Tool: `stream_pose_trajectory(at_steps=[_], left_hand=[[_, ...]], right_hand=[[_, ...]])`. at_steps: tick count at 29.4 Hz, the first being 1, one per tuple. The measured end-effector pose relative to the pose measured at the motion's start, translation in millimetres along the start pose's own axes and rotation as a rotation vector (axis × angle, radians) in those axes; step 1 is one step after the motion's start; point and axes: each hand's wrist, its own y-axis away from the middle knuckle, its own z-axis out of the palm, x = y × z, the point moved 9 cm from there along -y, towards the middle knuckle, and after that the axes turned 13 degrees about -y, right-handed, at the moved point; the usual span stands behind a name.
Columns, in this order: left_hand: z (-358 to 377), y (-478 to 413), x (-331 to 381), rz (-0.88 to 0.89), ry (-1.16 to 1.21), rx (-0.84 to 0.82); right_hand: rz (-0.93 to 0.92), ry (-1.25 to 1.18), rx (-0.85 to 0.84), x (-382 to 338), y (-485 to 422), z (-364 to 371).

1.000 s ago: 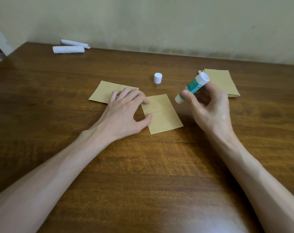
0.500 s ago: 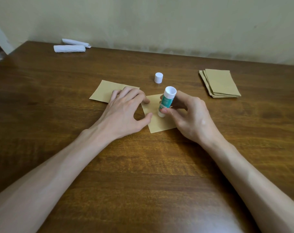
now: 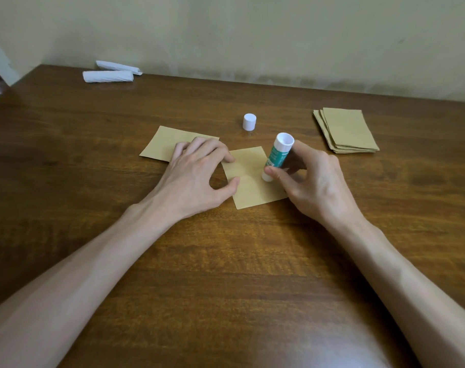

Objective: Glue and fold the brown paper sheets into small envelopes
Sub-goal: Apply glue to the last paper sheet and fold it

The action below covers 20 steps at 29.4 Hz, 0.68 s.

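A small brown paper sheet [image 3: 250, 181] lies on the wooden table [image 3: 226, 261] in front of me. My left hand [image 3: 196, 176] presses its left edge with fingertips and thumb. My right hand [image 3: 311, 181] grips a green and white glue stick [image 3: 276, 155], tip down on the right part of the sheet. A second brown sheet [image 3: 167, 142] lies to the left, partly under my left hand. A stack of brown sheets [image 3: 345, 131] sits at the right.
The white glue cap [image 3: 249, 122] stands upright behind the sheet. Two white rolled bundles [image 3: 109, 74] lie at the far left by the wall. The table's left corner [image 3: 13, 88] is close to them.
My right hand brought the glue stick down from the air at the right onto the sheet, then slid it rightwards across the paper. The left hand stayed put.
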Motion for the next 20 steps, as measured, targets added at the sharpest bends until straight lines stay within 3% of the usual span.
stream_pose_trajectory(at_steps=[10, 15, 20], left_hand=[[0.3, -0.2, -0.3, 0.000, 0.027, -0.009], [-1.2, -1.3, -4.2, -0.008, 0.014, -0.001], [-1.5, -2.7, -6.9, -0.022, -0.005, 0.010]], right_hand=[[0.037, 0.017, 0.030, 11.0, -0.2, -8.3], [0.079, -0.522, 0.178, 19.5, -0.7, -25.8], [-0.009, -0.471, 0.055, 4.2, -2.1, -6.5]])
